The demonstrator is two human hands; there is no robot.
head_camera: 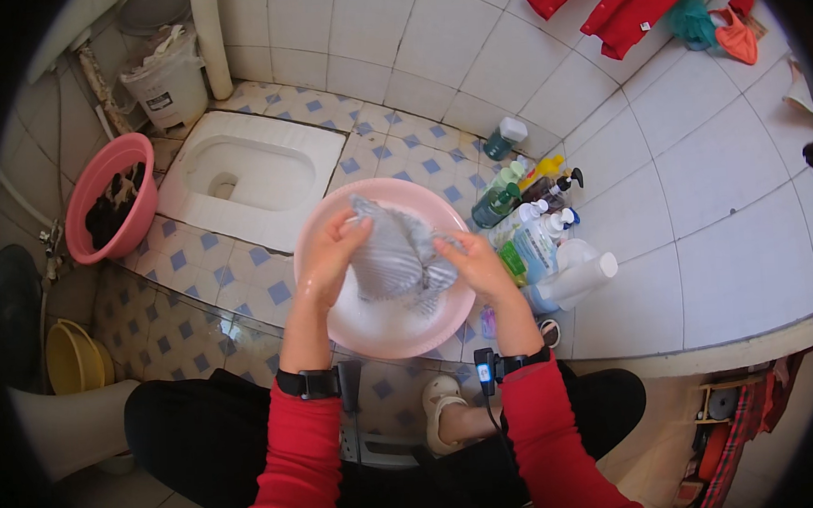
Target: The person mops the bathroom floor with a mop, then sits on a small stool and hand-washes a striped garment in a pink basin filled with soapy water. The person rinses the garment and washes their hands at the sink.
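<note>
A wet grey striped cloth garment [389,255] is stretched between both hands over a pink plastic basin [449,214]. My left hand [330,251] pinches its upper left part between thumb and fingers. On the other side, my right hand [472,261] grips a bunched edge. White suds [376,324] cover the water below, and the cloth's lower end hangs down close to them. Whether it touches the foam I cannot tell. Each wrist wears a black strap with a small device.
Several pump bottles [526,230] crowd the right wall beside the basin. Behind it lies a white squat toilet [257,172] set in the tiled floor. A deeper pink basin [111,200] with dark cloth, a yellow bucket [77,357] and a waste bin [167,90] stand left.
</note>
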